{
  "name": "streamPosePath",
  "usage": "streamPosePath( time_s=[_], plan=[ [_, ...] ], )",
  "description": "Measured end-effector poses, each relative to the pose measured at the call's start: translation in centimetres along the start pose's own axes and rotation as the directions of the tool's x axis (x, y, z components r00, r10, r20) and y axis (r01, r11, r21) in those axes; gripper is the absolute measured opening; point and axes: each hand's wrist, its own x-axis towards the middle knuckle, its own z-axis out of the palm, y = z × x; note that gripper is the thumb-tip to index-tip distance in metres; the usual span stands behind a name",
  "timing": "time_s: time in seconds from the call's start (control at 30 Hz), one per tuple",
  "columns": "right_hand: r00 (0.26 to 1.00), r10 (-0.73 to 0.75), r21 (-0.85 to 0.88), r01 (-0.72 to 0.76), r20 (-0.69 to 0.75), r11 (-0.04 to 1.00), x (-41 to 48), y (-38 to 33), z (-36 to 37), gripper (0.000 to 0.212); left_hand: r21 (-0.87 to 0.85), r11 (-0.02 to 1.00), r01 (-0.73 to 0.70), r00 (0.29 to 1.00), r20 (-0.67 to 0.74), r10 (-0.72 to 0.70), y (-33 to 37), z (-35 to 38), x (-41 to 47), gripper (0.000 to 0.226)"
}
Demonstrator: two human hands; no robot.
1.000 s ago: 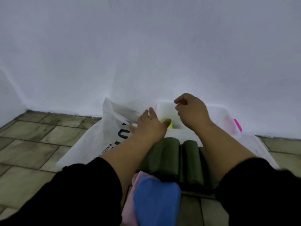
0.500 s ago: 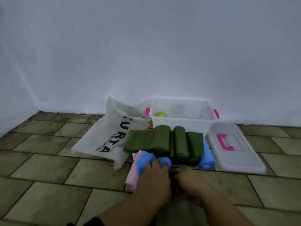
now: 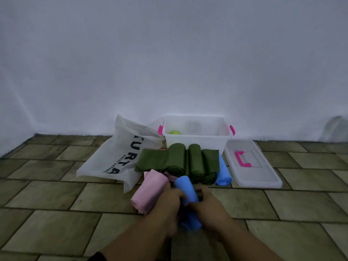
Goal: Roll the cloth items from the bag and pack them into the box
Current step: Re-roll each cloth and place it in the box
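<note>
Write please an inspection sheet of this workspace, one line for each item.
Surface: tiled floor.
Job's things: white bag lying left of the box; open clear box holding one yellow-green item; green rolls, pink roll and far blue roll on the floor before it.
Clutter: box lid beside the box.
Grips: left hand and right hand both hold the near blue roll.
Cables: nothing seen.
Surroundings: plain white wall.

Pink roll (image 3: 148,193), blue roll (image 3: 186,191), olive-green rolls (image 3: 195,162); white bag (image 3: 113,159), black lettering; clear box (image 3: 195,140), pink latches.
</note>
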Motion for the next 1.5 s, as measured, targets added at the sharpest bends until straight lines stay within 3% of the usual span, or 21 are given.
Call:
streamPosePath(
  time_s=[0.07,0.13,0.2,0.27,0.3,0.33,0.37,0.4,0.43,0.5,0.57,0.63,0.73,0.9,1.0,1.13,1.27,1.5],
  plan=[
    [0.991,-0.133,-0.103,0.132,-0.005,0.986,0.2,-0.4,-0.1,0.055,-0.28,0.945,0.172,0.985,0.02,-0.173,1.2,0.8,-0.1,0.021],
    [0.94,-0.337,-0.293,0.308,-0.054,0.905,0.6,-0.8,-0.3,0.059,-0.416,0.893,0.173,0.984,0.108,-0.14,2.7,0.6,0.4,0.037],
    [0.833,-0.553,-0.545,0.448,-0.034,0.709,0.9,-1.1,-0.7,0.056,-0.426,0.9,0.09,0.994,0.097,-0.054,4.2,-0.2,1.1,0.044],
    [0.761,-0.647,-0.721,0.47,0.039,0.509,0.9,-0.7,-1.0,0.054,-0.27,0.955,-0.126,0.992,-0.055,0.115,5.2,-1.4,2.0,0.034],
    [0.745,-0.663,-0.772,0.466,0.078,0.433,0.8,-0.1,-1.0,0.053,-0.141,0.95,-0.278,0.957,-0.126,0.262,5.7,-1.8,2.4,0.027],
    [0.735,-0.668,-0.805,0.465,0.118,0.369,0.7,0.5,-0.8,0.053,-0.024,0.913,-0.407,0.908,-0.117,0.401,6.1,-2.1,2.7,0.022],
    [0.727,-0.669,-0.824,0.467,0.152,0.321,0.7,1.3,-0.5,0.051,0.078,0.881,-0.467,0.882,-0.023,0.47,6.4,-1.9,2.8,0.02],
    [0.724,-0.67,-0.83,0.469,0.167,0.3,0.6,2.1,-0.3,0.048,0.175,0.873,-0.455,0.891,0.11,0.441,6.3,-1.2,2.9,0.019],
    [0.73,-0.663,-0.828,0.466,0.162,0.31,0.6,2.6,-0.1,0.046,0.291,0.873,-0.39,0.915,0.223,0.335,5.9,-0.3,2.9,0.02],
    [0.771,-0.624,-0.816,0.437,0.125,0.377,0.4,3.1,0.0,0.045,0.506,0.84,-0.198,0.963,0.258,0.072,4.7,0.8,3.4,0.034],
    [0.812,-0.577,-0.809,0.397,0.09,0.433,0.2,3.3,0.0,0.05,0.61,0.773,-0.173,0.957,0.289,-0.013,3.3,0.1,3.7,0.048],
    [0.843,-0.536,-0.793,0.357,0.045,0.494,-0.3,3.5,0.2,0.056,0.646,0.733,-0.215,0.946,0.324,-0.007,2.7,-1.0,3.3,0.054],
    [0.899,-0.431,-0.769,0.218,-0.082,0.601,-0.8,2.9,1.3,0.076,0.632,0.753,-0.184,0.963,0.271,0.008,3.1,-1.1,2.8,0.057],
    [0.939,-0.299,-0.771,0.061,-0.172,0.634,0.3,1.6,3.3,0.082,0.628,0.744,-0.227,0.959,0.279,0.057,3.3,-0.8,2.4,0.054],
    [0.92,-0.323,-0.769,0.038,-0.223,0.638,0.5,1.2,3.5,0.079,0.64,0.734,-0.227,0.964,0.257,0.073,2.9,-1.0,3.0,0.054],
    [0.84,-0.473,-0.798,0.082,-0.267,0.597,-0.3,1.9,3.2,0.067,0.628,0.755,-0.188,0.963,0.268,0.017,2.5,-1.0,4.0,0.059],
    [0.898,-0.402,-0.836,0.078,-0.178,0.544,-1.0,2.6,2.3,0.069,0.715,0.675,-0.184,0.953,0.299,-0.057,2.0,-1.0,4.9,0.065],
    [0.95,-0.307,-0.847,0.206,0.053,0.491,-1.1,2.4,1.0,0.08,0.768,0.549,-0.331,0.924,0.382,0.023,1.0,-1.5,5.5,0.057]
  ],
)
